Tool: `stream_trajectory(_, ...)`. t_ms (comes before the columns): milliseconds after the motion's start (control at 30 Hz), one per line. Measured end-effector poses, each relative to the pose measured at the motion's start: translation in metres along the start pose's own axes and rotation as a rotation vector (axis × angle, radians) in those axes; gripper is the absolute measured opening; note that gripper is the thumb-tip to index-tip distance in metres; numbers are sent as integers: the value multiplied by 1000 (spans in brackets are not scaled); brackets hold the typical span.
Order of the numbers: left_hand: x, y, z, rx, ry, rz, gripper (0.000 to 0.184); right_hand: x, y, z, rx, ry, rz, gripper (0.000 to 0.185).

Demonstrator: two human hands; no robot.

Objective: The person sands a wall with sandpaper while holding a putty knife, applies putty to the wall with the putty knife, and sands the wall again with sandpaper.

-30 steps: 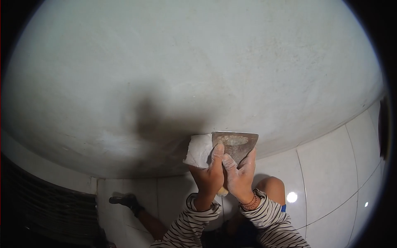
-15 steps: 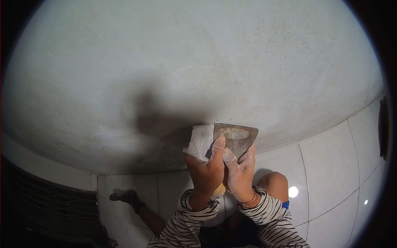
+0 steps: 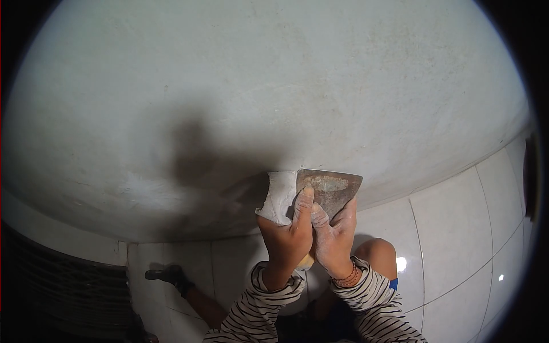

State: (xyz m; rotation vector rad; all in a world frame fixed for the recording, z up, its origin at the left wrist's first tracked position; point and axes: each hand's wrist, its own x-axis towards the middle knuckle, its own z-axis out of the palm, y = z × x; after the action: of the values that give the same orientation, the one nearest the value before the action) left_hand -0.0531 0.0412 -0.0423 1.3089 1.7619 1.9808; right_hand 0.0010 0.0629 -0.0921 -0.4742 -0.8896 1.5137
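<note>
My left hand (image 3: 286,237) is closed on a flat blade thickly coated in white putty (image 3: 279,195); its handle is hidden. My right hand (image 3: 336,243) grips a putty knife (image 3: 331,197) with a grey, rust-stained metal blade, fingers behind and thumb in front. The two blades stand side by side, edges up, close to the wall (image 3: 354,86). My left thumb lies along the left edge of the metal blade. A yellowish handle end (image 3: 306,263) shows between my wrists. White dust covers fingers of both hands.
The pale wall curves across the view, with a dark shadow left of the blades. White floor tiles (image 3: 452,240) lie below it. At lower left is a dark slatted object (image 3: 63,274). My shoe (image 3: 171,275) and bare knee (image 3: 377,257) are near the wall's base.
Both hands and the blades have shifted very slightly right in view. The shadow on the wall has drifted left, and the view has moved a little. Both grips look the same.
</note>
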Motion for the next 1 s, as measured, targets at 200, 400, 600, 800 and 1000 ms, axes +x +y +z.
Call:
stream_trajectory(200, 2, -2, -2, 54, -2, 104, 18, 2, -3, 3, -44, -11, -33, 49)
stream_trajectory(400, 2, 7, 0, 89, -1, 189, 18, 5, -16, 5, -69, -44, -104, 51)
stream_trajectory(600, -1, -7, -2, 85, 12, 145, 18, 0, -1, 1, -86, -28, -113, 51)
stream_trajectory(800, 1, -11, -3, 142, 20, 95, 17, 2, -12, 4, -95, -27, -22, 48)
stream_trajectory(1000, 4, -7, -2, 7, 21, -37, 20, 1, -19, 9, -100, 4, 24, 46)
